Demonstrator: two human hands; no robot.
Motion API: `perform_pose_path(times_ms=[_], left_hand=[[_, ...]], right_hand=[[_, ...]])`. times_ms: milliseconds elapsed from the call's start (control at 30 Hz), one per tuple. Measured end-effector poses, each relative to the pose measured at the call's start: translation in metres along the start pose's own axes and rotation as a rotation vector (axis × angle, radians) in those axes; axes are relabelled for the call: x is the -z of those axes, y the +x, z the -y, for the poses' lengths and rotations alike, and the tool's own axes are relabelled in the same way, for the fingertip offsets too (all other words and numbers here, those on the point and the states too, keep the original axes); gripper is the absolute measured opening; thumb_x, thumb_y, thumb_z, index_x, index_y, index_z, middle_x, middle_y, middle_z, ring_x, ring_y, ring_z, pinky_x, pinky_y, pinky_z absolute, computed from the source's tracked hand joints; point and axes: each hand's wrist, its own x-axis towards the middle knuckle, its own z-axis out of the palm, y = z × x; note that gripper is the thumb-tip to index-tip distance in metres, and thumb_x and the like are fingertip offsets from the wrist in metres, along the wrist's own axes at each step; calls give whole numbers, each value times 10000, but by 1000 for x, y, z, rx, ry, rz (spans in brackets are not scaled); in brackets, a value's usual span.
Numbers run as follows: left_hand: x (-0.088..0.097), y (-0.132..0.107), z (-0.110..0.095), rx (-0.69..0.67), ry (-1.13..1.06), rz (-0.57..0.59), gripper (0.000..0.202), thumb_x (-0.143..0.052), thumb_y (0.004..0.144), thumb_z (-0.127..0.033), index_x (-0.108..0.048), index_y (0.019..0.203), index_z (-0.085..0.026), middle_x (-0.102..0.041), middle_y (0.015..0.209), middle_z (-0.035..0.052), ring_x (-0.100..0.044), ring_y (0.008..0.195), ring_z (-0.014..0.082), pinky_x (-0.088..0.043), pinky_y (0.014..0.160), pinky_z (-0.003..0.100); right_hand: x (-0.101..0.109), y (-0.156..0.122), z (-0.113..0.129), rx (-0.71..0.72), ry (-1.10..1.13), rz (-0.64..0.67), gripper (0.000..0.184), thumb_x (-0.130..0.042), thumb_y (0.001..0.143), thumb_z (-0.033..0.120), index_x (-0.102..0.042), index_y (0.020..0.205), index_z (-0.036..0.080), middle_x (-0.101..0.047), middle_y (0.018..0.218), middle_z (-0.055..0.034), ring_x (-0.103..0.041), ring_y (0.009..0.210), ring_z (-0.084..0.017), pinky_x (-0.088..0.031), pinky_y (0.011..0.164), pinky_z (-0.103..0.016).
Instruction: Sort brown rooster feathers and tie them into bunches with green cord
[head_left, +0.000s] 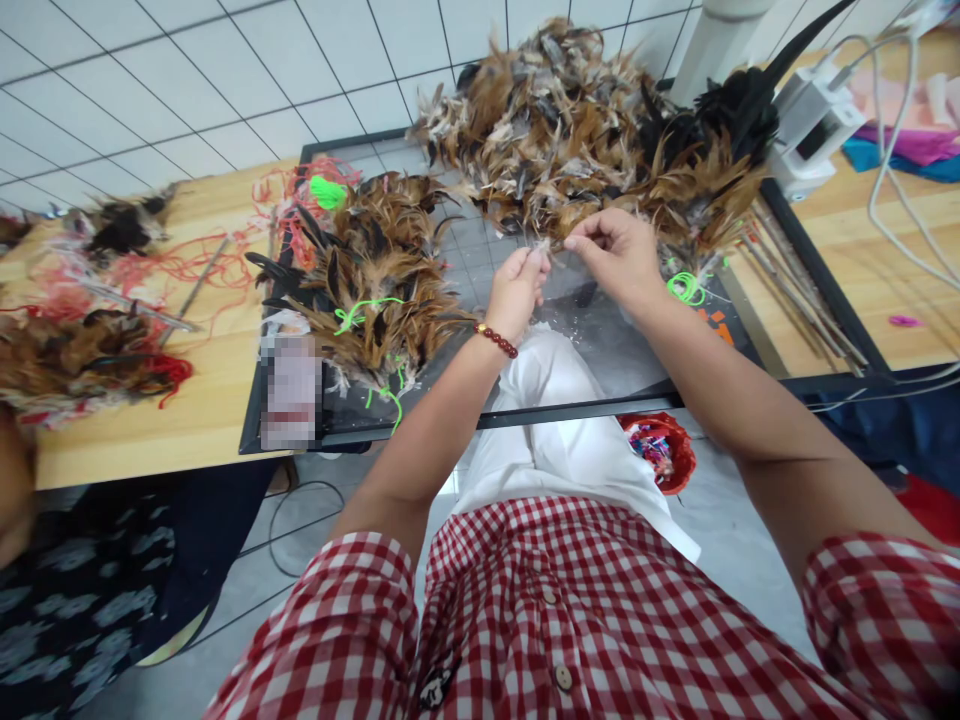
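Red-and-white checked shirt (525,600) nearest, its sleeves ending above both elbows. Left arm angled up and inward from lower left, a dark-red beaded bracelet (496,339) at the wrist; right arm slanted in from lower right, back of the hand uppermost.

Left hand (517,288): fingers curled closed, pinching a pale feather tuft (540,250) at the thumb. Right hand (619,255): fingers bent, tips just beside the tuft; could not tell whether they met or gripped anything.

Both hands were above a dark-framed panel (585,409) on the bench (225,375), between a brown feather bunch (382,260) to the left and a larger feather heap (540,120) beyond. Bright green cord (686,288) lay near the right forearm.
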Motion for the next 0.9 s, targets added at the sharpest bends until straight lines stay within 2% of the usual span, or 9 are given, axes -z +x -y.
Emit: perform_pose_path(times_ms=[100,200,300,400,467,567,667,767,900], left_hand=[[5,4,-1,30,-75,-87,407,-647,993,-581,-582,817,-220,-342,572,-79,-321,487,57,-350,504,189],[8,6,-2,27,-111,-119,409,-611,1012,-587,-588,827,-222,-346,575,-78,-299,481,57,-350,509,197],[9,7,-1,15,-112,-126,394,-603,1020,-577,-610,849,-222,-362,578,-76,-300,476,55,-355,517,201],[8,10,0,6,-97,-159,375,-604,1025,-558,-619,860,-222,-389,589,-73,-316,481,58,-366,530,203],[8,11,0,-11,-71,-201,357,-596,1041,-504,-602,822,-222,-427,610,-63,-368,508,69,-385,559,208],[7,11,-1,-121,4,-264,343,-605,1045,-389,-567,749,-220,-555,693,-28,-533,653,94,-441,664,210],[6,7,-2,-238,99,-222,333,-644,1018,-324,-567,712,-218,-649,767,0,-632,831,122,-476,780,216],[5,4,1,-212,158,-137,325,-671,999,-336,-584,707,-224,-593,670,-15,-609,753,136,-467,744,227],[5,3,6,-182,155,-111,300,-720,967,-339,-608,715,-223,-535,640,-29,-569,697,135,-434,688,232]], right_hand=[[-4,0,-15,34,-208,79,311,-776,877,546,-755,887,236,-733,925,-96,-672,896,-272,-575,852,-449],[-9,0,-19,36,-399,175,135,-720,882,348,-741,877,214,-749,993,-125,-686,959,-311,-566,886,-480],[-11,2,-17,60,-433,196,94,-622,879,229,-712,861,211,-758,1015,-116,-685,982,-295,-557,897,-454],[-8,3,-14,79,-258,100,156,-596,961,323,-683,880,223,-746,944,-83,-672,930,-250,-546,862,-400],[-4,2,-11,65,-166,83,212,-598,994,401,-672,886,235,-734,894,-63,-661,877,-231,-537,836,-384],[2,-3,-4,89,-246,154,211,-600,988,403,-685,897,232,-743,937,-85,-675,916,-271,-524,863,-427],[3,-8,6,149,-392,241,193,-588,984,376,-709,955,229,-757,1026,-126,-682,1034,-339,-502,923,-488],[3,-11,14,201,-418,244,233,-538,1032,410,-701,1023,245,-753,1102,-127,-677,1111,-342,-486,978,-494],[4,-10,18,232,-379,183,299,-467,1074,453,-690,1048,255,-743,1132,-108,-676,1096,-309,-493,988,-472]])
